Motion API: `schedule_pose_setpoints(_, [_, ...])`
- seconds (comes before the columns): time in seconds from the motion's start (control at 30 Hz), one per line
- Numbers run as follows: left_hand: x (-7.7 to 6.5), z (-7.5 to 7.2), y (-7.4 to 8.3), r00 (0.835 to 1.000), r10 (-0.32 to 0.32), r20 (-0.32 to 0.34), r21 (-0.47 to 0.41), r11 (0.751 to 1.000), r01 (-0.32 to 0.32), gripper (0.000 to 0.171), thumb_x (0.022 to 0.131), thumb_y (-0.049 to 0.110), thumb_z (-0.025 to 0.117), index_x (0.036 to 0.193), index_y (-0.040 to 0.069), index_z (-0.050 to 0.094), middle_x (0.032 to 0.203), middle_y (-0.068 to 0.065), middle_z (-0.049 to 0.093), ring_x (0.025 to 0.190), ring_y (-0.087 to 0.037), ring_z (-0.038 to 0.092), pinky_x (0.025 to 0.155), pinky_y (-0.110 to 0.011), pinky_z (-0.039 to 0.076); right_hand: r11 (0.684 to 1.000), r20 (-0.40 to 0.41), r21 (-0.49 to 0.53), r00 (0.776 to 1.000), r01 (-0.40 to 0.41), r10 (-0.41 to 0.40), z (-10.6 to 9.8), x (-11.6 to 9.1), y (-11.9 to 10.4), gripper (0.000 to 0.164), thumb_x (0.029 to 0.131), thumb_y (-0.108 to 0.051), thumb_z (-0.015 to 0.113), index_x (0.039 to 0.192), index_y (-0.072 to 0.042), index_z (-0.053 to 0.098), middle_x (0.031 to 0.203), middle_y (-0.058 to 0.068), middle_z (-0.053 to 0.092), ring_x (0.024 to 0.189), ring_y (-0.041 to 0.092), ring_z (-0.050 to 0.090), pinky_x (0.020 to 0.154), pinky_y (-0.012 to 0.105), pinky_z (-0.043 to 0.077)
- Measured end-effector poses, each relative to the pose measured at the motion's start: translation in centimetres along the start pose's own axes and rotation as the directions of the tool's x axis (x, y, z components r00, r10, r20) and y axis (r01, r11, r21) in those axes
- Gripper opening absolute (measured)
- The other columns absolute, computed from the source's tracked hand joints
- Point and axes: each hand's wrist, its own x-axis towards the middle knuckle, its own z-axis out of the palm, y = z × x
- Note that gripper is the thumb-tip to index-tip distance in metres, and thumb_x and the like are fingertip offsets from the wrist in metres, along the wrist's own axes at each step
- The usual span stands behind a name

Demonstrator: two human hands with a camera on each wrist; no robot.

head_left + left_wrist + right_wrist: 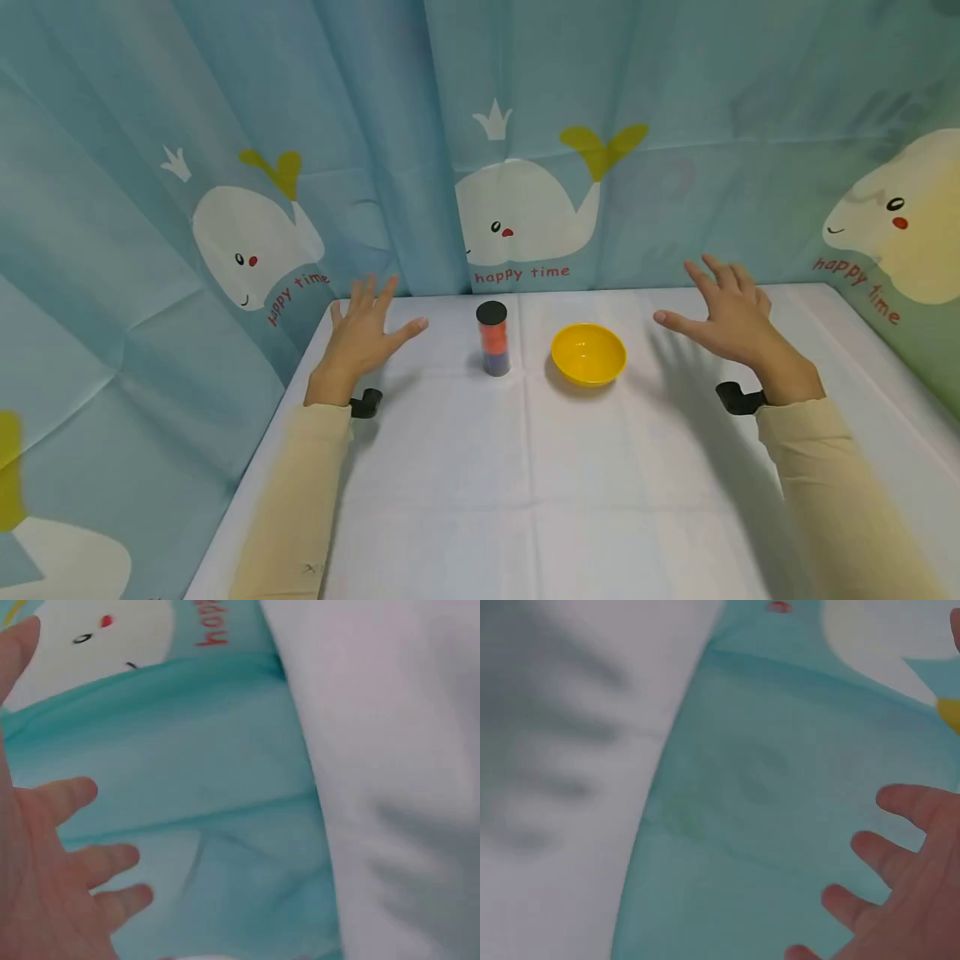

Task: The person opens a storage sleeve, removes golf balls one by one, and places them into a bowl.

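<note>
In the head view a clear cylindrical jar (494,340) with a black lid stands upright near the back of the table, its contents orange-red above and purple below. Just right of it sits a yellow bowl (588,356); no contents show inside. My left hand (362,337) is raised left of the jar, fingers spread, holding nothing. To the right of the bowl, my right hand (731,321) hovers with fingers spread as well, its shadow falling on the cloth. Both wrist views show bare palms and spread fingers, with neither jar nor bowl in sight.
A white cloth (450,500) covers the table. Behind and along both sides hangs a blue-green curtain (390,167) printed with white whales. Each wrist wears a black strap mount, the left (366,403) and the right (738,398).
</note>
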Motion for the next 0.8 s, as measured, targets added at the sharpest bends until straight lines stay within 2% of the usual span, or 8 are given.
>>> schedule_pose_setpoints(0.07, [0.2, 0.1, 0.1, 1.000, -0.005, 0.013, -0.126, 0.992, 0.007, 0.098, 0.091, 0.078, 0.051, 0.166, 0.028, 0.012, 0.173, -0.016, 0.010, 0.160, -0.041, 0.007, 0.122, -0.072, 0.009, 0.997, -0.005, 0.080, 1.000, 0.006, -0.006, 0.0, -0.1, -0.3, 0.099, 0.096, -0.061, 0.058, 0.165, -0.010, 0.010, 0.171, 0.022, -0.002, 0.153, 0.055, -0.003, 0.108, 0.083, 0.007])
schedule_pose_setpoints(0.13, [0.4, 0.1, 0.3, 1.000, -0.013, 0.019, -0.246, 0.969, 0.018, 0.094, 0.093, 0.073, 0.055, 0.165, 0.028, 0.016, 0.171, -0.013, 0.018, 0.159, -0.038, 0.016, 0.123, -0.066, 0.019, 0.986, -0.007, 0.167, 1.000, 0.012, -0.011, -0.1, -0.2, -0.5, 0.095, 0.097, -0.057, 0.059, 0.165, -0.011, 0.011, 0.172, 0.019, -0.001, 0.154, 0.053, -0.002, 0.110, 0.082, 0.006])
schedule_pose_setpoints(0.3, [0.9, 0.2, 0.6, 0.999, -0.001, -0.039, -0.486, 0.874, -0.018, 0.080, 0.097, 0.059, 0.061, 0.162, 0.026, 0.030, 0.164, -0.010, 0.039, 0.153, -0.031, 0.036, 0.121, -0.057, 0.032, 0.941, -0.010, 0.339, 1.000, 0.014, -0.011, 0.0, -0.4, -1.0, 0.088, 0.099, -0.051, 0.060, 0.165, -0.016, 0.014, 0.174, 0.011, -0.001, 0.158, 0.046, 0.000, 0.114, 0.080, 0.010])
schedule_pose_setpoints(0.33, [1.0, 0.3, 0.7, 0.998, 0.011, -0.055, -0.536, 0.843, -0.039, 0.076, 0.098, 0.055, 0.062, 0.161, 0.024, 0.033, 0.162, -0.010, 0.042, 0.151, -0.030, 0.039, 0.121, -0.055, 0.034, 0.933, -0.013, 0.359, 1.000, 0.012, -0.008, 0.0, -0.4, -1.1, 0.087, 0.100, -0.050, 0.060, 0.165, -0.016, 0.015, 0.174, 0.011, 0.000, 0.158, 0.046, 0.002, 0.115, 0.079, 0.012])
schedule_pose_setpoints(0.5, [1.2, 1.3, 0.9, 0.994, 0.045, -0.103, -0.767, 0.632, -0.108, 0.059, 0.102, 0.034, 0.064, 0.155, 0.016, 0.044, 0.152, -0.016, 0.053, 0.140, -0.030, 0.053, 0.118, -0.044, 0.041, 0.894, -0.055, 0.447, 0.998, 0.019, 0.006, 0.7, -0.3, -1.8, 0.081, 0.100, -0.048, 0.061, 0.164, -0.015, 0.023, 0.172, 0.014, 0.012, 0.156, 0.044, 0.015, 0.117, 0.074, 0.018])
schedule_pose_setpoints(0.57, [1.3, 1.8, 1.0, 0.994, 0.048, -0.102, -0.808, 0.579, -0.111, 0.056, 0.103, 0.029, 0.064, 0.153, 0.014, 0.046, 0.149, -0.018, 0.056, 0.136, -0.028, 0.057, 0.118, -0.040, 0.042, 0.886, -0.072, 0.464, 0.997, 0.028, 0.006, 1.0, -0.3, -2.2, 0.078, 0.100, -0.046, 0.062, 0.162, -0.014, 0.026, 0.170, 0.015, 0.017, 0.153, 0.044, 0.020, 0.116, 0.074, 0.021])
schedule_pose_setpoints(0.63, [1.2, 2.2, 1.0, 0.994, 0.049, -0.095, -0.809, 0.578, -0.106, 0.054, 0.103, 0.029, 0.064, 0.152, 0.013, 0.047, 0.147, -0.017, 0.058, 0.133, -0.027, 0.059, 0.116, -0.039, 0.044, 0.878, -0.091, 0.476, 0.996, 0.045, -0.002, 1.4, -0.2, -2.8, 0.076, 0.100, -0.044, 0.063, 0.161, -0.013, 0.030, 0.168, 0.015, 0.022, 0.151, 0.043, 0.024, 0.115, 0.074, 0.023])
schedule_pose_setpoints(0.8, [1.3, 2.8, 1.2, 0.993, 0.070, -0.096, -0.757, 0.643, -0.119, 0.049, 0.107, 0.035, 0.055, 0.149, 0.011, 0.049, 0.142, -0.017, 0.062, 0.127, -0.030, 0.062, 0.110, -0.047, 0.046, 0.875, -0.081, 0.480, 0.996, 0.065, -0.030, 2.1, 0.1, -3.9, 0.072, 0.098, -0.043, 0.066, 0.158, -0.015, 0.037, 0.163, 0.013, 0.032, 0.148, 0.039, 0.030, 0.114, 0.071, 0.026])
